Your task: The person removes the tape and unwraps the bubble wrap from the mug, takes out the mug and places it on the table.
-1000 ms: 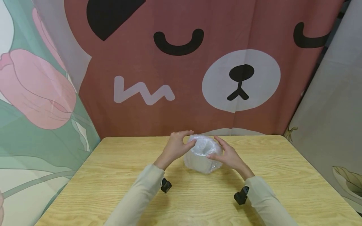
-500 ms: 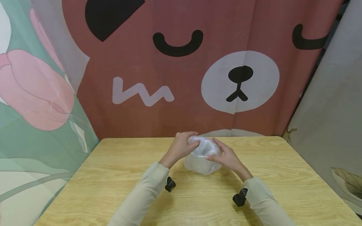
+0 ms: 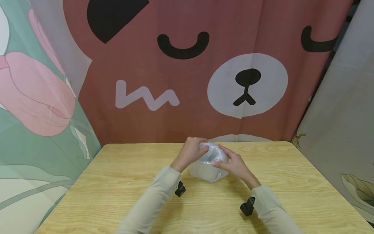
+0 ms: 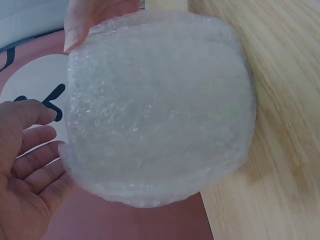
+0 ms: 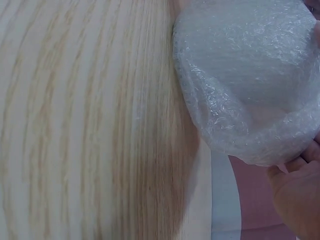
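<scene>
A hollow, rounded bundle of clear bubble wrap stands on the wooden table toward its far edge. My left hand holds its upper left rim, thumb over the near side and fingers partly behind. On the right side my right hand grips the rim between thumb and fingers. In the left wrist view the bubble wrap fills the middle, with curled left fingers at its edge. The right wrist view shows the bubble wrap in layers, with my right hand at its lower edge.
The wooden table spreads out around the bundle. Behind it hangs a reddish curtain with a bear face, and patterned curtains stand at the left and right. A small black camera sits under each wrist.
My left hand has moved rightward along the rim, closer to the right hand. The bubble wrap has shifted or turned slightly. My right hand has kept nearly the same place.
</scene>
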### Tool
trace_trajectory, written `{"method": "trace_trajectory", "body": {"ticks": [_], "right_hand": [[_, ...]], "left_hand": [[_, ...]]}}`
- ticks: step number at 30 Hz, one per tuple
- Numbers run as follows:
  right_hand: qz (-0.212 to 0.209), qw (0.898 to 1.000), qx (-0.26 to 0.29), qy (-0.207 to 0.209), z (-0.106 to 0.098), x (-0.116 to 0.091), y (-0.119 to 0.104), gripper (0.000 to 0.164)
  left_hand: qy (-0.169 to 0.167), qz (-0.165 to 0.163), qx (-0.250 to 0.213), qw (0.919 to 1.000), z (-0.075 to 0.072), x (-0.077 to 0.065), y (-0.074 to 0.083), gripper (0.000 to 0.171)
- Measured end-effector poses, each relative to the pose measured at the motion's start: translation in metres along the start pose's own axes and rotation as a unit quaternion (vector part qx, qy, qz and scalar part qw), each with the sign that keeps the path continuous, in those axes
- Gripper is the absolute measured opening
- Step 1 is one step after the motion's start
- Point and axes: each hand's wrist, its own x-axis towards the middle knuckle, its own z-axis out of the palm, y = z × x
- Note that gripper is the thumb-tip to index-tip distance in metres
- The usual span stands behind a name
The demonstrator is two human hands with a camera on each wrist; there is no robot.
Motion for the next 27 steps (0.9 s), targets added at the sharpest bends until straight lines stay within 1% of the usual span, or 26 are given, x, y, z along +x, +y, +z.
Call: {"method": "trace_trajectory", "body": {"ticks": [1, 5, 12, 13, 14, 16, 21, 27], "right_hand": [[0.001, 1.000, 0.000, 0.003, 0.001, 0.002, 0.006, 0.088], [0.003, 1.000, 0.002, 0.003, 0.002, 0.003, 0.006, 0.088], [-0.005, 1.000, 0.002, 0.001, 0.001, 0.004, 0.005, 0.085], [-0.006, 1.000, 0.001, 0.000, 0.000, 0.004, 0.005, 0.085], [-0.007, 1.000, 0.000, 0.000, 0.000, 0.004, 0.005, 0.085], [-0.007, 1.000, -0.001, 0.002, 0.000, 0.004, 0.006, 0.085], [-0.002, 1.000, -0.001, 0.006, -0.001, 0.003, 0.009, 0.087], [0.002, 1.000, -0.001, 0.009, 0.001, 0.003, 0.010, 0.086]], "left_hand": [[-0.004, -0.003, 0.001, 1.0000, 0.001, 0.000, 0.001, 0.023], [-0.010, -0.009, 0.015, 0.9998, 0.004, 0.003, 0.002, 0.023], [-0.019, -0.009, 0.070, 0.9974, 0.013, 0.008, 0.003, 0.019], [-0.020, -0.011, 0.071, 0.9972, 0.014, 0.008, 0.004, 0.019], [-0.017, -0.013, 0.075, 0.9970, 0.016, 0.009, 0.004, 0.018], [-0.004, -0.007, 0.092, 0.9957, 0.020, 0.009, 0.005, 0.016], [0.022, 0.008, 0.117, 0.9929, 0.026, 0.010, 0.007, 0.009], [0.027, 0.007, 0.127, 0.9915, 0.031, 0.010, 0.007, 0.009]]}}
